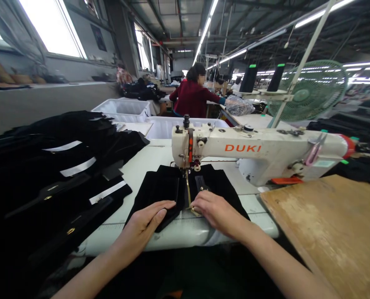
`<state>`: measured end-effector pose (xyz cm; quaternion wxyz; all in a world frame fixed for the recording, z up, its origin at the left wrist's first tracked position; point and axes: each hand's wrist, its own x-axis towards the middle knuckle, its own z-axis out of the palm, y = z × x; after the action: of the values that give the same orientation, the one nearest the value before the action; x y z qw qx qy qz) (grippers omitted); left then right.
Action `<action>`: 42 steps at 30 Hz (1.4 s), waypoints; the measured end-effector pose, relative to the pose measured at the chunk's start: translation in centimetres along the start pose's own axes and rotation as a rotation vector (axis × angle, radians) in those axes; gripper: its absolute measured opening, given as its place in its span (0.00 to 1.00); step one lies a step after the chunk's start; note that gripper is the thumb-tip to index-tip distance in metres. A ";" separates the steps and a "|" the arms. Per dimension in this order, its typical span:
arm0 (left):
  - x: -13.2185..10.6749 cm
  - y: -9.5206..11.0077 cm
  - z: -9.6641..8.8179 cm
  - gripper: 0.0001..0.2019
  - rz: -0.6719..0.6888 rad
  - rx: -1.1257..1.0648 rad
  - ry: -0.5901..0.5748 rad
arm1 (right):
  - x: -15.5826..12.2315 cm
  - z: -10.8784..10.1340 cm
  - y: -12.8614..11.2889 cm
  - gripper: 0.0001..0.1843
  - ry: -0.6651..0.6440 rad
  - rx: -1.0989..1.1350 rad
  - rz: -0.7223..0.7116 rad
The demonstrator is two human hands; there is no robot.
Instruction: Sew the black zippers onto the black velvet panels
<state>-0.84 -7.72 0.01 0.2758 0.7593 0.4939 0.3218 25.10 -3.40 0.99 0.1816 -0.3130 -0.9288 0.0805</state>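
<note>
Black fabric pieces lie under the needle area of a white sewing machine. My left hand rests on the left piece, fingers stretched out and pressing on the cloth, holding nothing. A narrow gold-coloured zipper runs from below the presser foot toward me, between two parts of the fabric. At its near end my right hand is closed, with thumb and fingertips pinching it. Just above the right fingers, a dark tab with a small metal fitting lies on the cloth.
Black garment pieces with white strips are heaped at left. A brown board lies at right. Pink-handled snips sit on the machine. Behind it are white bins, thread cones, a green fan and a person in dark red.
</note>
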 end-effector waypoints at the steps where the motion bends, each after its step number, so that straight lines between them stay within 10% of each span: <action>1: -0.2 -0.1 0.3 0.18 0.017 0.015 -0.010 | -0.1 0.3 -0.5 0.11 -0.027 -0.022 -0.035; 15: -2.8 -3.0 4.3 0.43 0.344 0.392 -0.105 | -3.1 5.5 -3.0 0.20 0.097 -0.082 0.020; 23: -1.3 -1.4 1.4 0.17 0.064 0.041 -0.050 | -2.4 4.7 -5.2 0.19 0.290 0.087 0.313; 28: -0.4 -0.2 -0.3 0.17 0.063 0.081 0.012 | 1.4 6.3 -9.8 0.22 0.338 0.868 0.637; 33: -0.9 -1.2 0.5 0.21 0.259 0.310 -0.163 | 4.9 10.6 -12.5 0.23 0.326 1.741 0.866; 38: -1.6 -1.7 2.3 0.25 0.359 0.438 -0.156 | 2.6 12.8 -12.7 0.19 0.288 1.615 1.021; 42: -1.8 -1.7 3.3 0.33 0.425 0.450 -0.137 | -2.1 10.7 -11.6 0.14 0.132 0.985 0.756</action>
<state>0.11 -9.09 -3.75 0.0601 0.9073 0.3632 0.2032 16.11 -14.19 -6.38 0.3203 -0.5039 -0.5946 0.5384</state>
